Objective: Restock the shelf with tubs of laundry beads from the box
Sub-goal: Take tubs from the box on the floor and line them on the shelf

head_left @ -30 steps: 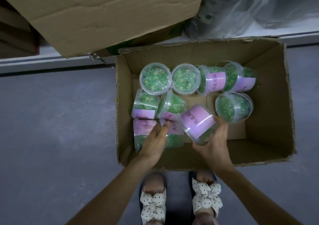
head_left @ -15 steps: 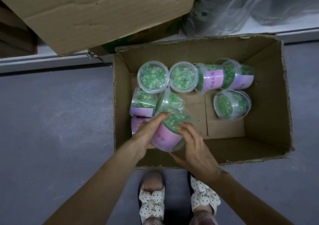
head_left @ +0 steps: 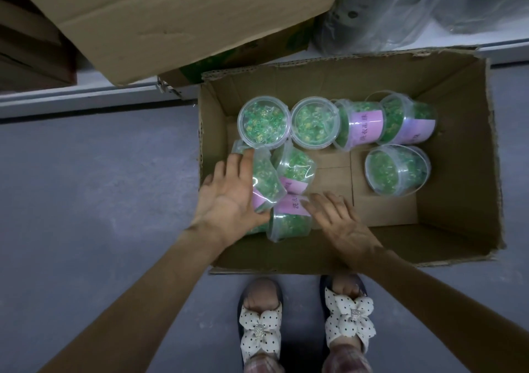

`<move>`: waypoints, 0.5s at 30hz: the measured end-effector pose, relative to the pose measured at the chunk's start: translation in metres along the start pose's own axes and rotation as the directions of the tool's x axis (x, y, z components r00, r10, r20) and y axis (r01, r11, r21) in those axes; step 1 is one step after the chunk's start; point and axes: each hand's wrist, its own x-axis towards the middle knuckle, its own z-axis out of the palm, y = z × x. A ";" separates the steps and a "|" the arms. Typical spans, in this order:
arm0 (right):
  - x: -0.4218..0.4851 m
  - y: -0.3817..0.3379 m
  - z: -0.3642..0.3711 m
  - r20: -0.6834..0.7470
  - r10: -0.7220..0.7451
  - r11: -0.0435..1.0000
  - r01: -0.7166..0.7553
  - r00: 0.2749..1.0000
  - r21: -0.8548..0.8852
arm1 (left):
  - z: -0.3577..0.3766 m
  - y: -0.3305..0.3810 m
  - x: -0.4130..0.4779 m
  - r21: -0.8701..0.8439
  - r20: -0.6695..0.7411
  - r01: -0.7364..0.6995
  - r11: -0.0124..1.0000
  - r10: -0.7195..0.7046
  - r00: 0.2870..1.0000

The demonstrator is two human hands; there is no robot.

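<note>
**Counting stock left in the box (head_left: 458,201)**

1. Far left: grey floor (head_left: 86,201), with a pale ledge (head_left: 86,95) beyond it and a big carton (head_left: 186,15) overhanging. I see no tub on that ledge.

2. Left hand (head_left: 229,201): just inside the box's left wall. The fingers are straight and laid flat along the side tub (head_left: 267,181), which lies tipped over. I am pressing on it, not clasping it.

3. Leaning tub (head_left: 294,169): propped against the side tub and touching it.

4. Near tub (head_left: 289,224): on its side, purple label up, closest to my feet.

5. Right hand (head_left: 343,226): the fingers are spread and loose, with the tips resting on the near tub's label. It grasps nothing.

6. Back row: two upright tubs (head_left: 264,122) stand lid-up. To their right, two tipped tubs (head_left: 360,123) lie with their labels showing.

7. Lone tub (head_left: 396,172): on its side and well apart from my hands, on the bare cardboard bottom.

Tally: at least eight tubs, all in the box and none shelved.

Handling notes, my estimate:
- The walls are thin, clear and smooth, so they are probably slick and will give under a hard squeeze.
- The beads inside are loose, so the weight should shift when a tub is tilted. Each looks light enough to lift one-handed.
- The best hold is around the body over the paper label, where the fingers can bite, with the thumb opposite.
- Avoid lifting by the lid alone, since it might pop off.
- Turn each tub upright before carrying it.
</note>
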 end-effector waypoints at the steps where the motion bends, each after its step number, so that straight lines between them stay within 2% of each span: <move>1: 0.008 0.003 0.000 -0.016 -0.099 0.989 0.097 0.995 -0.108 | 0.001 0.001 -0.001 0.033 0.009 -0.006 0.999 0.005 1.000; 3: 0.024 0.004 -0.003 -0.016 -0.228 0.945 0.217 0.974 -0.244 | 0.005 0.001 -0.003 0.049 0.014 0.012 0.999 -0.012 1.000; 9: 0.051 -0.002 0.005 0.057 -0.343 0.847 0.334 0.938 -0.414 | 0.009 -0.005 -0.004 0.039 -0.010 0.055 0.998 -0.055 0.998; 15: 0.051 -0.009 0.020 0.160 -0.331 0.774 0.364 0.930 -0.519 | 0.014 -0.009 0.006 -0.044 -0.020 0.103 0.994 -0.104 0.994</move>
